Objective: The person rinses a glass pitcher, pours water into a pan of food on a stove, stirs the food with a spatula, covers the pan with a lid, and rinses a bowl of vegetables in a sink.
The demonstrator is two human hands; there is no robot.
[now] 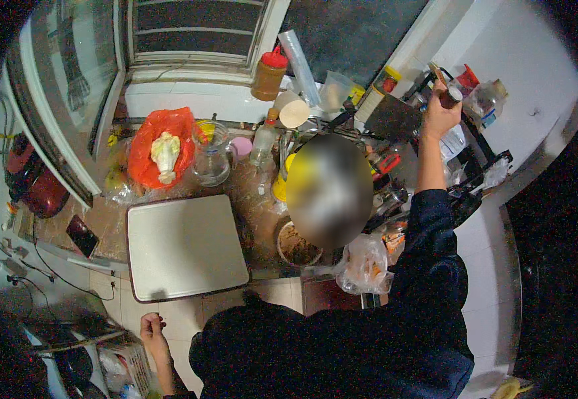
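Observation:
My right hand (441, 117) reaches to the wall rack at the far right. Its fingers close around a small dark jar or bottle (451, 97) with a pale round end. My left hand (153, 331) hangs low at the left, below the counter's front edge, fingers loosely curled and nothing visible in them. Nearest to it is a white board (186, 247) with a dark rim, which juts over that edge. Behind the board, a pale leafy vegetable (166, 154), like a cabbage, lies on a red plastic bag (142, 159).
A clear jug (211, 167) and a glass bottle (264, 142) stand behind the board. A blurred patch hides the counter's middle; beside it sits a bowl of brown contents (296, 244). A red-lidded jar (269, 77) stands by the window. A dark phone (82, 235) lies left.

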